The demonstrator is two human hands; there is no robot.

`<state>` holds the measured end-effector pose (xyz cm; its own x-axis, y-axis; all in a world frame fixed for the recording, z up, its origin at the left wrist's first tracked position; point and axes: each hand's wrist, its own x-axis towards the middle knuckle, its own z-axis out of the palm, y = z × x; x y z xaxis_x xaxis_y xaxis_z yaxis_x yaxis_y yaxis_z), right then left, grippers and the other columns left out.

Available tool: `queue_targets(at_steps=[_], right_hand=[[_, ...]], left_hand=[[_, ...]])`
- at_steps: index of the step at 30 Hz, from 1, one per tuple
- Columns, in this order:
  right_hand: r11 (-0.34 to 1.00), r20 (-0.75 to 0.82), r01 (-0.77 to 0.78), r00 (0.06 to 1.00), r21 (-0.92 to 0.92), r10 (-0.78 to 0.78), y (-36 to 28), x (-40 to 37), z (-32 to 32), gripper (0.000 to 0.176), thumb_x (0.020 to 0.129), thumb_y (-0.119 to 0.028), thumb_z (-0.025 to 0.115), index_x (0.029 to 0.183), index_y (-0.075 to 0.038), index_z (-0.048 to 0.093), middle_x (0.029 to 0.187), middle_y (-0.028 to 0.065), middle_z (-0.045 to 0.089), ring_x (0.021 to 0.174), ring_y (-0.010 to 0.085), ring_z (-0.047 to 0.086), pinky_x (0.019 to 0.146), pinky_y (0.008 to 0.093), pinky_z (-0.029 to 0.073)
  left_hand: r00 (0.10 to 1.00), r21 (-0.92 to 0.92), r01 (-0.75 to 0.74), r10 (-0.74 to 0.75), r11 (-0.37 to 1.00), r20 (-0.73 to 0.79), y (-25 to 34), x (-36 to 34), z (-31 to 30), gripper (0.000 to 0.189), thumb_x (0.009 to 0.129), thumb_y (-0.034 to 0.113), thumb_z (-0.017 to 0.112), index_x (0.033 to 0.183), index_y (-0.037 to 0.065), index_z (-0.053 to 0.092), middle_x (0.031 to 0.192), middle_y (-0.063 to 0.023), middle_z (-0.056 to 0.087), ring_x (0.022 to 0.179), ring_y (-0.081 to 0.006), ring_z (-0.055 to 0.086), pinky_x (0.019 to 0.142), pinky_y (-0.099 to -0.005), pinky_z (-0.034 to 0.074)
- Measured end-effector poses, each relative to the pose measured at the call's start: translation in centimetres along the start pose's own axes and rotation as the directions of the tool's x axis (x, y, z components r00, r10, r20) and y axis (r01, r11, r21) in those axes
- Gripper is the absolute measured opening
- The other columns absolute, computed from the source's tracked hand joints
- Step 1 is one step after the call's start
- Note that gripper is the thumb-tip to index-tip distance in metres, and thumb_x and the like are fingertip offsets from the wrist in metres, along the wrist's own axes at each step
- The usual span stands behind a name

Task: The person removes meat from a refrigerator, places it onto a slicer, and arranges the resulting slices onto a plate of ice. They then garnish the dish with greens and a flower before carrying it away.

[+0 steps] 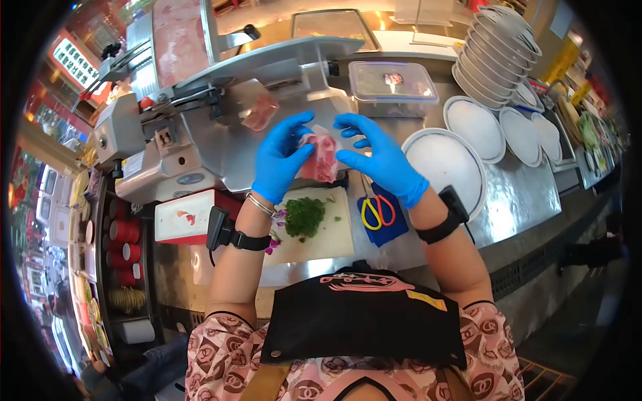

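My left hand (282, 159), in a blue glove, pinches the edge of a thin slice of raw meat (323, 159) between thumb and fingers. The slice is pink with white fat and hangs folded in front of the slicer. Just right of it my right hand (382, 159), also gloved in blue, has its fingers curved and spread apart, with a gap between it and the meat. Another meat slice (260, 112) lies on the metal meat slicer (231, 150) beyond my left hand. A large block of meat (177, 43) rests on the slicer's carriage.
Below my hands are a cutting board (338, 234) with chopped greens (305, 217), and scissors (378, 212) on a blue cloth. Ice-filled plates (445, 164) and a plate stack (498, 57) stand right. A lidded plastic container (393, 87) sits behind; a red-and-white box (184, 217) is left.
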<state>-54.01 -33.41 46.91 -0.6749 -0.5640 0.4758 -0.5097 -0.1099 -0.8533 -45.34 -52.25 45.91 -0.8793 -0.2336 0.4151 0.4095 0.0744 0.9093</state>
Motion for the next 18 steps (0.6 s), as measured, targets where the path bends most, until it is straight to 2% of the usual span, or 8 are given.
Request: queue_targets(at_steps=[5,7,9,13,15,16,17,18], right_hand=[[0.949,0.274,-0.262,0.913,-0.177,0.303,-0.7,-0.1,-4.7,0.023,0.080,-0.015,0.069,0.097,-0.001,0.061,0.085,0.0021,0.061,0.077,0.0106,0.055,0.071,0.0231,0.046],[0.961,0.224,-0.254,0.936,-0.108,0.273,0.5,-1.5,-7.0,0.019,0.080,-0.013,0.068,0.094,-0.002,0.062,0.078,0.0000,0.060,0.072,0.0076,0.053,0.066,0.0227,0.045],[0.895,-0.070,-0.444,0.895,-0.051,0.440,1.4,-3.2,-10.3,0.019,0.077,-0.012,0.069,0.092,-0.001,0.063,0.072,0.0037,0.057,0.069,0.0090,0.053,0.063,0.0247,0.045],[0.854,-0.242,-0.461,0.881,-0.241,0.407,7.4,-6.8,-14.2,0.019,0.077,-0.016,0.068,0.090,-0.003,0.062,0.072,0.0074,0.060,0.067,0.0161,0.059,0.062,0.0302,0.047],[0.551,-0.362,-0.487,0.873,-0.678,0.328,8.4,-8.0,-14.6,0.020,0.078,-0.023,0.066,0.088,-0.006,0.062,0.076,0.0132,0.063,0.072,0.0294,0.063,0.064,0.0380,0.048],[0.534,-0.372,-0.472,0.881,-0.701,0.292,9.1,-8.5,-14.7,0.022,0.078,-0.028,0.065,0.086,-0.008,0.061,0.081,0.0167,0.063,0.078,0.0374,0.061,0.066,0.0440,0.048],[0.532,-0.369,-0.471,0.882,-0.704,0.293,9.0,-8.4,-14.8,0.022,0.078,-0.028,0.065,0.086,-0.008,0.061,0.081,0.0167,0.063,0.078,0.0374,0.061,0.066,0.0440,0.048],[0.511,-0.375,-0.482,0.876,-0.712,0.304,8.8,-8.3,-14.7,0.021,0.078,-0.028,0.065,0.086,-0.009,0.061,0.080,0.0163,0.064,0.077,0.0369,0.061,0.066,0.0437,0.048]], left_hand=[[0.982,-0.222,0.173,-0.152,0.960,0.110,-1.2,0.1,5.6,0.058,0.080,-0.005,0.064,0.133,0.005,0.044,0.112,-0.0070,0.055,0.104,-0.0133,0.054,0.089,-0.0264,0.047],[0.972,-0.263,0.219,-0.188,0.940,0.139,-4.1,-0.9,7.6,0.060,0.081,-0.002,0.065,0.135,0.004,0.040,0.106,-0.0083,0.059,0.097,-0.0154,0.059,0.084,-0.0271,0.051],[0.782,-0.311,0.608,-0.485,0.730,0.391,-7.1,-2.6,9.9,0.055,0.082,0.002,0.065,0.132,0.003,0.043,0.095,-0.0073,0.062,0.085,-0.0164,0.063,0.078,-0.0272,0.053],[0.808,-0.384,0.589,-0.525,0.712,0.267,-14.7,-3.8,12.2,0.049,0.084,0.005,0.064,0.130,0.001,0.046,0.089,-0.0074,0.063,0.074,-0.0184,0.065,0.072,-0.0279,0.054],[0.834,-0.115,0.550,-0.536,0.827,0.132,-18.6,-5.0,13.4,0.049,0.083,0.007,0.066,0.128,0.002,0.048,0.091,-0.0076,0.064,0.078,-0.0179,0.065,0.071,-0.0268,0.054],[0.864,0.274,0.461,-0.498,0.844,0.080,-16.8,-5.3,13.9,0.052,0.079,0.008,0.067,0.127,0.004,0.049,0.105,-0.0122,0.062,0.093,-0.0242,0.063,0.080,-0.0323,0.052],[0.863,0.270,0.463,-0.498,0.844,0.078,-16.2,-5.6,14.3,0.052,0.079,0.008,0.067,0.127,0.004,0.049,0.105,-0.0122,0.062,0.093,-0.0242,0.063,0.080,-0.0323,0.052],[0.962,0.488,0.174,-0.253,0.855,0.100,-15.8,-5.9,14.8,0.054,0.076,0.009,0.068,0.127,0.005,0.050,0.113,-0.0142,0.058,0.102,-0.0282,0.058,0.086,-0.0347,0.049]])
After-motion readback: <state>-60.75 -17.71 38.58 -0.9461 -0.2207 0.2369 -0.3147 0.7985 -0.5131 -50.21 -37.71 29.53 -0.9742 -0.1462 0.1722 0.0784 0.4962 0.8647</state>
